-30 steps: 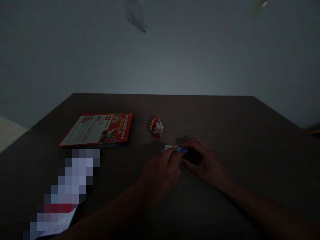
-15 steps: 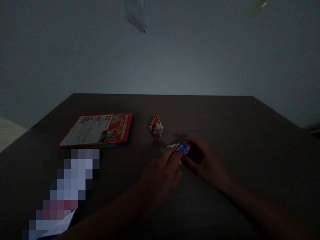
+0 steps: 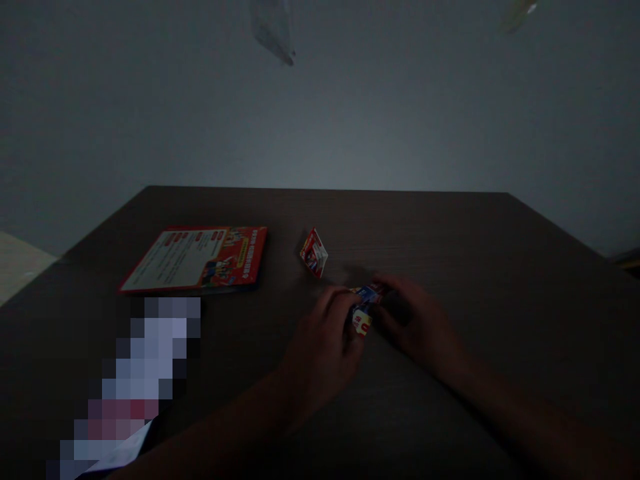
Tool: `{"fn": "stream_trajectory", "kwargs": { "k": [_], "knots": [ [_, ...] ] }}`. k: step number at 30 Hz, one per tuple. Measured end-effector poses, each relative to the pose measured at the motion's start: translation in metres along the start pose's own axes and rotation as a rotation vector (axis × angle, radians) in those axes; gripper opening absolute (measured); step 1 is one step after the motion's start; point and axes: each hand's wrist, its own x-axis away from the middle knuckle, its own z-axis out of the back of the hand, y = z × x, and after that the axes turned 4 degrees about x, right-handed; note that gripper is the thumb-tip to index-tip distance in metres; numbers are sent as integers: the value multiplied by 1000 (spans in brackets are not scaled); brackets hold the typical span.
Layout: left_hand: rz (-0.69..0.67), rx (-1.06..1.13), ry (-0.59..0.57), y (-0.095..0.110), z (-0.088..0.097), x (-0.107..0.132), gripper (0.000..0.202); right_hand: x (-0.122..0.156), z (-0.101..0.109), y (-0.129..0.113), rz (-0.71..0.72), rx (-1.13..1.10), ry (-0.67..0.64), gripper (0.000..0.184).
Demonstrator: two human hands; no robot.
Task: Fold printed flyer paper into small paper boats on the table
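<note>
Between my hands, low over the dark table, is a small folded printed paper piece (image 3: 362, 322) with blue, yellow and white panels. My left hand (image 3: 334, 333) is closed on its left side, the fingers curled over it. My right hand (image 3: 413, 313) pinches its right edge between thumb and fingers. Both hands cover much of the piece, so its full shape is hidden. Just beyond them a small folded red and white card piece (image 3: 314, 253) stands tilted on the table.
A red printed booklet (image 3: 200, 260) lies at the left of the wooden table (image 3: 425, 227). In front of it is a pixelated, bright device or sheet (image 3: 150, 353), close to my left forearm. A pale wall (image 3: 375, 120) rises behind the table.
My left hand has shifted its grip, its fingers now curling over the piece's left side. A yellow and white panel shows more below. The right hand stays nearly in place.
</note>
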Motion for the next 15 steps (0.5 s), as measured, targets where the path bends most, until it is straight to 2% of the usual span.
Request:
{"fn": "stream_trajectory", "kwargs": {
  "k": [15],
  "knots": [
    [47,128,25,-3,-1,1,49,2,6,-7,206,-40,-62,44]
  ]
}}
